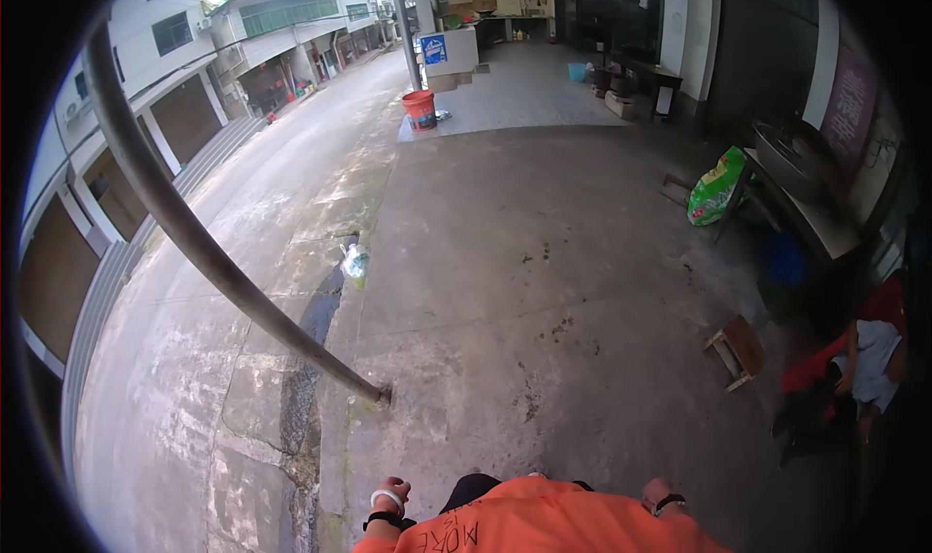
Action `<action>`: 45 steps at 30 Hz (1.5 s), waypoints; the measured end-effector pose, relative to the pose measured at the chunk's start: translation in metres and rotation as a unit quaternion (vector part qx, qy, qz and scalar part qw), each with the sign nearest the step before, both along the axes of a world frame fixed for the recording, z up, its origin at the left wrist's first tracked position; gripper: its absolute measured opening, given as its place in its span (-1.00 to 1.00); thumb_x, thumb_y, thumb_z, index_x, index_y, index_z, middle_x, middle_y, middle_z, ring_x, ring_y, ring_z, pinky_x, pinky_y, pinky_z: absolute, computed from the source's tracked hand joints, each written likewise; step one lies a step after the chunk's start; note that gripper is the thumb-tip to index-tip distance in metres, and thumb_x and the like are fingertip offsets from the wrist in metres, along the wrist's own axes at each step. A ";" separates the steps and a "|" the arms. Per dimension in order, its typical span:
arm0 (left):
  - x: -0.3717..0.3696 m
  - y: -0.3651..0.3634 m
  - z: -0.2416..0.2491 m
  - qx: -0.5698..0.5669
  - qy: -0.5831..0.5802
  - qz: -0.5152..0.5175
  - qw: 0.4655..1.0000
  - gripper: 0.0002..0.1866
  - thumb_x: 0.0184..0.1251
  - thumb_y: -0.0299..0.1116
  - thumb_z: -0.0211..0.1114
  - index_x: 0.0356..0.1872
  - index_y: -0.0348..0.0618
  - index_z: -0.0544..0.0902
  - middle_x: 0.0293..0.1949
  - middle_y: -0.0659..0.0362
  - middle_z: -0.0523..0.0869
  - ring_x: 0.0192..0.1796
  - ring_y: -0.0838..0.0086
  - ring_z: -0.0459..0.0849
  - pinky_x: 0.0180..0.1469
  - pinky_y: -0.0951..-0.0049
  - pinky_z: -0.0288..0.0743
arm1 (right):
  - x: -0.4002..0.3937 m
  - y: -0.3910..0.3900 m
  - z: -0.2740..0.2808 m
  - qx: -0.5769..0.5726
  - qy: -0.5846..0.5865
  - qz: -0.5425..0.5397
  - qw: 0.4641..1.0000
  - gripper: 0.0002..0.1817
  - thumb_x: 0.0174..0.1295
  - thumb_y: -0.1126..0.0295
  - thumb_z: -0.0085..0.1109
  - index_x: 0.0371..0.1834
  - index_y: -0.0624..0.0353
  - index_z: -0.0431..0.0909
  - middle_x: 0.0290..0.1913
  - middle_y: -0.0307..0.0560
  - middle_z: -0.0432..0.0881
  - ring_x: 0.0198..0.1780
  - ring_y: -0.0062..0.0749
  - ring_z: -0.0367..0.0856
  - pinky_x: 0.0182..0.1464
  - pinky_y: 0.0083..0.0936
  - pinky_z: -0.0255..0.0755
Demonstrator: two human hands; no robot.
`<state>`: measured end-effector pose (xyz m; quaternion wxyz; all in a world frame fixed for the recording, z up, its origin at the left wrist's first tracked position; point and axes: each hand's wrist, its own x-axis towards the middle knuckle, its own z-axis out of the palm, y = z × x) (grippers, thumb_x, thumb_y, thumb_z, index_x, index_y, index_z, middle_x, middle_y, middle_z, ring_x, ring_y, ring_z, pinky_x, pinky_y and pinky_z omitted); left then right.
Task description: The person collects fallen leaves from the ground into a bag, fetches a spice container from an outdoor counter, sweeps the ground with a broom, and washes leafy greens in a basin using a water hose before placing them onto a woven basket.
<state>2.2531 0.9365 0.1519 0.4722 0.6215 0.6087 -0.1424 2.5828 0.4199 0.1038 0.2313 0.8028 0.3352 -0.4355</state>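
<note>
At the bottom edge, left of the orange shirt (544, 519), is my left hand (392, 491), with a white bangle and a black band at the wrist. Its fingers are curled in and no object shows in them. My right hand (659, 495) is on the other side of the shirt, small and blurred, with a black band at the wrist; its fingers cannot be made out. Neither hand touches anything visible. Below both hands lies the grey concrete floor (485, 359).
A metal pole (248, 296) rises at the left beside a gutter (301, 407). A wooden stool (740, 349) and a seated person (869, 359) are at the right. Further ahead are a green bag (716, 189), a table (815, 218) and a red bucket (419, 112).
</note>
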 end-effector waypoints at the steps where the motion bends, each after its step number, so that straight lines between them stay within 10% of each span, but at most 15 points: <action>1: -0.020 0.013 -0.032 -0.050 -0.018 0.079 0.996 -0.62 0.03 -0.35 0.13 -0.10 -0.33 0.45 -0.36 -0.02 0.61 -0.37 0.35 0.61 -0.36 0.31 0.52 | 0.032 0.045 0.024 0.135 0.026 -0.333 0.933 -0.84 0.02 0.41 0.00 -0.39 0.19 0.56 -0.40 -0.10 0.56 -0.41 -0.34 0.55 -0.36 -0.43 0.46; 2: -0.049 0.019 -0.070 -0.085 -0.055 0.150 0.983 -0.66 0.04 -0.42 0.10 -0.13 -0.37 0.43 -0.39 -0.01 0.60 -0.39 0.32 0.60 -0.40 0.34 0.52 | 0.064 0.089 0.048 0.316 0.037 -0.597 0.736 -0.87 0.02 0.53 -0.08 -0.45 0.28 0.49 -0.59 -0.10 0.52 -0.62 -0.39 0.52 -0.56 -0.44 0.45; 4: -0.101 0.025 -0.150 -0.105 0.142 -0.141 0.974 -0.64 0.12 -0.30 0.03 -0.08 -0.26 0.45 -0.30 0.08 0.61 -0.25 0.31 0.58 -0.14 0.22 0.47 | 0.137 0.166 0.064 0.384 0.052 -0.578 0.718 -0.86 0.03 0.53 -0.09 -0.40 0.28 0.49 -0.57 -0.12 0.52 -0.63 -0.45 0.50 -0.56 -0.52 0.45; 7: -0.047 0.052 -0.120 -0.138 0.265 0.006 0.954 -0.65 0.11 -0.31 0.04 -0.09 -0.27 0.46 -0.31 0.07 0.61 -0.28 0.30 0.59 -0.18 0.25 0.47 | 0.221 0.267 0.086 0.462 0.067 -0.535 0.704 -0.84 0.03 0.54 -0.08 -0.35 0.28 0.50 -0.56 -0.14 0.52 -0.63 -0.46 0.50 -0.55 -0.54 0.45; 13: 0.182 0.227 -0.111 -0.064 0.203 0.005 0.977 -0.66 0.10 -0.32 0.05 -0.12 -0.29 0.50 -0.32 0.03 0.62 -0.34 0.29 0.60 -0.26 0.30 0.46 | 0.302 0.285 0.049 0.245 0.033 -0.526 0.814 -0.83 0.06 0.42 -0.06 -0.39 0.18 0.55 -0.48 -0.06 0.59 -0.51 -0.35 0.62 -0.46 -0.49 0.47; 15: 0.313 0.291 -0.085 -0.001 0.114 -0.004 0.993 -0.67 0.10 -0.33 0.05 -0.13 -0.30 0.51 -0.32 0.02 0.63 -0.35 0.28 0.61 -0.28 0.31 0.46 | 0.320 0.280 0.059 0.211 0.038 -0.606 0.766 -0.85 -0.02 0.45 0.02 -0.42 0.22 0.57 -0.48 -0.12 0.60 -0.45 -0.37 0.60 -0.41 -0.48 0.47; 17: 0.468 0.325 -0.008 0.056 -0.016 0.005 0.998 -0.70 0.06 -0.33 0.10 -0.21 -0.32 0.51 -0.42 0.05 0.61 -0.49 0.34 0.58 -0.44 0.36 0.42 | 0.351 0.247 0.010 0.050 0.039 -0.267 0.962 -0.80 0.09 0.43 -0.07 -0.53 0.17 0.59 -0.42 -0.13 0.63 -0.44 -0.41 0.62 -0.41 -0.43 0.44; 19: 0.584 0.367 -0.001 0.130 -0.117 -0.073 0.982 -0.69 0.08 -0.31 0.13 -0.18 -0.29 0.49 -0.42 0.10 0.60 -0.44 0.38 0.58 -0.39 0.39 0.43 | 0.376 0.247 0.029 0.033 -0.033 -0.086 0.995 -0.79 0.09 0.36 -0.04 -0.51 0.11 0.62 -0.37 -0.17 0.64 -0.35 -0.42 0.62 -0.30 -0.48 0.44; 23: 0.755 0.378 0.022 0.179 -0.255 -0.134 0.941 -0.65 0.06 -0.24 0.16 -0.15 -0.21 0.51 -0.29 0.04 0.63 -0.26 0.33 0.60 -0.20 0.40 0.44 | 0.483 0.267 0.000 -0.018 -0.029 -0.236 0.971 -0.78 0.08 0.27 -0.01 -0.43 0.06 0.64 -0.33 -0.18 0.64 -0.24 -0.40 0.61 -0.23 -0.51 0.44; 28: 0.800 0.394 0.004 0.027 -0.026 -0.201 0.979 -0.60 0.04 -0.20 0.13 -0.12 -0.22 0.53 -0.29 0.02 0.66 -0.24 0.36 0.63 -0.13 0.43 0.46 | 0.671 0.383 0.026 0.002 0.009 -0.272 0.962 -0.75 0.08 0.22 0.01 -0.31 0.06 0.62 -0.26 -0.16 0.63 -0.18 -0.33 0.59 -0.19 -0.44 0.45; 31: 0.780 0.413 -0.004 -0.055 0.068 -0.112 0.990 -0.61 0.02 -0.26 0.14 -0.14 -0.30 0.51 -0.37 0.06 0.64 -0.35 0.39 0.61 -0.27 0.40 0.48 | 0.790 0.495 0.077 0.327 0.028 -0.638 0.697 -0.83 0.04 0.45 0.00 -0.32 0.21 0.53 -0.48 -0.13 0.57 -0.46 -0.42 0.56 -0.42 -0.49 0.48; 36: 0.830 0.498 -0.060 -0.093 0.176 -0.047 0.979 -0.64 0.08 -0.28 0.08 -0.10 -0.23 0.48 -0.34 0.06 0.62 -0.32 0.34 0.59 -0.27 0.35 0.46 | 0.936 0.612 0.087 0.458 0.036 -0.600 0.655 -0.85 0.05 0.50 -0.08 -0.35 0.27 0.49 -0.55 -0.17 0.50 -0.56 -0.50 0.50 -0.52 -0.55 0.46; 41: 0.967 0.611 -0.083 -0.077 0.170 -0.032 0.982 -0.67 0.14 -0.29 0.03 -0.07 -0.16 0.46 -0.30 0.07 0.60 -0.29 0.29 0.56 -0.27 0.30 0.43 | 1.001 0.625 0.058 0.247 0.026 -0.609 0.753 -0.86 0.03 0.43 -0.01 -0.47 0.20 0.56 -0.51 -0.08 0.60 -0.50 -0.35 0.61 -0.44 -0.47 0.49; 43: 1.053 0.670 -0.108 -0.054 0.104 -0.029 0.993 -0.68 0.16 -0.30 0.00 -0.06 -0.13 0.45 -0.29 0.07 0.60 -0.28 0.27 0.55 -0.27 0.28 0.42 | 1.035 0.576 -0.019 0.170 0.008 -0.015 0.985 -0.82 0.07 0.43 -0.04 -0.51 0.22 0.57 -0.53 -0.07 0.61 -0.49 -0.38 0.62 -0.48 -0.50 0.47; 45: 1.166 0.731 -0.142 -0.031 -0.028 -0.014 0.999 -0.69 0.19 -0.31 -0.02 -0.05 -0.10 0.44 -0.28 0.07 0.59 -0.26 0.25 0.54 -0.27 0.26 0.41 | 1.055 0.571 -0.017 0.072 0.029 -0.099 0.992 -0.82 0.07 0.40 -0.03 -0.49 0.21 0.58 -0.48 -0.07 0.61 -0.42 -0.36 0.61 -0.42 -0.46 0.46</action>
